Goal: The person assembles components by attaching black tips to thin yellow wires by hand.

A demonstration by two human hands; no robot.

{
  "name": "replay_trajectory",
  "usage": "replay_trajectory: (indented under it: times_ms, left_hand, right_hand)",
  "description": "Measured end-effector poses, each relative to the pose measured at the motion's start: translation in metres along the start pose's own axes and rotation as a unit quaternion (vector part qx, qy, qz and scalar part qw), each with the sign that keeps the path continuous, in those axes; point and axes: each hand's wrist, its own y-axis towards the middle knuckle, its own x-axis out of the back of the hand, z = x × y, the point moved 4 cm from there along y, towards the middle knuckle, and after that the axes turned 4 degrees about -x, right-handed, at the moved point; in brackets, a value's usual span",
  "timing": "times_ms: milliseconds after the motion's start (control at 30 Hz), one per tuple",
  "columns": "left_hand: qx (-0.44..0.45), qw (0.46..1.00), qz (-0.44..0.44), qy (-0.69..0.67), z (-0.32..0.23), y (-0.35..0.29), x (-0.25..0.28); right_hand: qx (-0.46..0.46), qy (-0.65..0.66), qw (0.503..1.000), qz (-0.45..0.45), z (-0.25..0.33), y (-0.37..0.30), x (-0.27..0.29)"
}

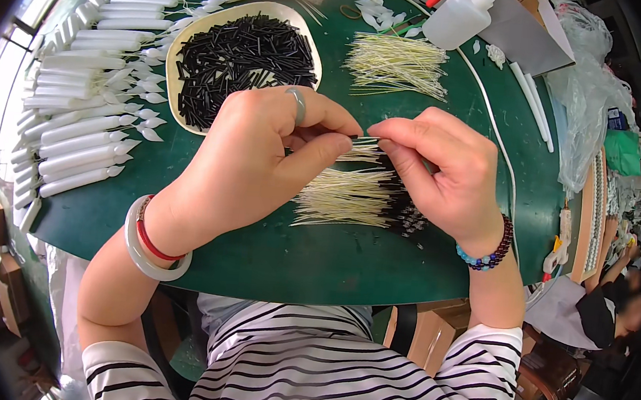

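Over the green counter (314, 261), left hand (254, 163) and right hand (446, 173) each pinch one thin pale wire (357, 137) between fingers, steadying it above the heap of pale black-tipped wires (344, 198).

Bare table (315, 257) lies open below the hands. Ahead, the tray of black tubes (245, 58), wire bundle (395, 64) and glue bottle (457, 19) crowd the way; white candles (86, 108) block the left.

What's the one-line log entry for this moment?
left hand: pinching thin pale wire | right hand: pinching same wire | below: wire pile | behind: tray of black tubes
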Motion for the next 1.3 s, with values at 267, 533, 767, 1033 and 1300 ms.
replay_trajectory:
  times_ms: [267,533,767,1033,1300]
  left_hand:
    - [-0.065,0.997,-0.017,0.03,0.0,-0.001,0.0]
    - [-0.043,0.999,-0.013,0.02,0.0,-0.001,-0.001]
    - [-0.049,0.998,-0.006,0.037,0.0,-0.001,-0.001]
    - [-0.171,0.975,-0.066,0.123,-0.008,-0.002,-0.001]
    - [-0.253,0.934,-0.1,0.232,-0.009,-0.001,-0.009]
  right_hand:
    - [0.025,-0.032,0.999,-0.006,0.002,-0.002,0.0]
    - [0.078,-0.097,0.992,-0.025,0.011,-0.001,0.001]
    - [0.062,-0.069,0.995,-0.02,0.009,-0.002,0.0]
    - [0.068,-0.061,0.996,0.004,0.01,-0.002,-0.01]
    - [0.057,-0.066,0.992,0.087,0.0,0.0,-0.007]
